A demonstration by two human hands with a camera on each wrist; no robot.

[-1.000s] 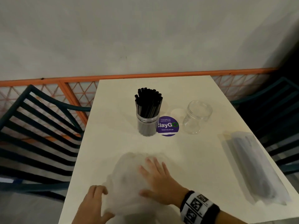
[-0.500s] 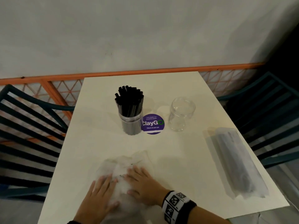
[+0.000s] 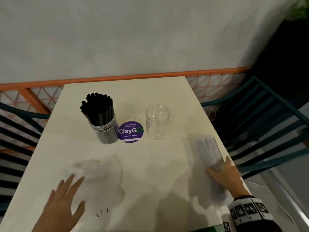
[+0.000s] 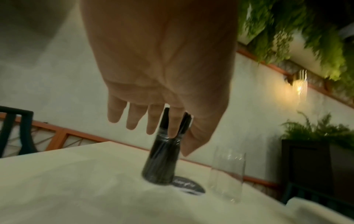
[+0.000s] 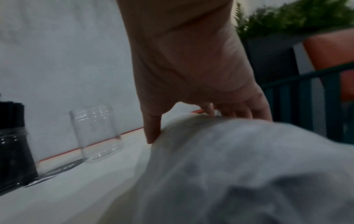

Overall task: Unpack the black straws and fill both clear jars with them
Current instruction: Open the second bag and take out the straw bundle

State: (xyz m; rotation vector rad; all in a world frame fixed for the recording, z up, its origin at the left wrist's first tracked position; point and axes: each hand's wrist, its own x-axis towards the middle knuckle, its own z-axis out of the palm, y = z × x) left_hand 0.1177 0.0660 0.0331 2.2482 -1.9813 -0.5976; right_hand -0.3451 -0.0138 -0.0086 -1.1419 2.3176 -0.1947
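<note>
A clear jar [image 3: 104,129] packed with upright black straws [image 3: 97,108] stands at the table's middle left. An empty clear jar [image 3: 158,123] stands to its right. A sealed plastic pack of black straws [image 3: 205,150] lies along the right edge. My right hand [image 3: 220,171] grips its near end, thumb on the left side and fingers over the right; the right wrist view shows that hand [image 5: 191,118] on the pack [image 5: 239,166]. My left hand [image 3: 73,190] lies open with spread fingers at the left edge of a crumpled empty plastic bag [image 3: 102,174].
A round purple sticker [image 3: 131,132] sits on the cream table [image 3: 150,164] between the jars. Teal slatted chairs [image 3: 260,124] stand on both sides. An orange lattice rail [image 3: 33,97] and a grey wall run behind the table's far edge.
My right hand left the empty bag, moved to the right edge and took hold of the straw pack. My left hand stays at the empty bag, fingers now spread.
</note>
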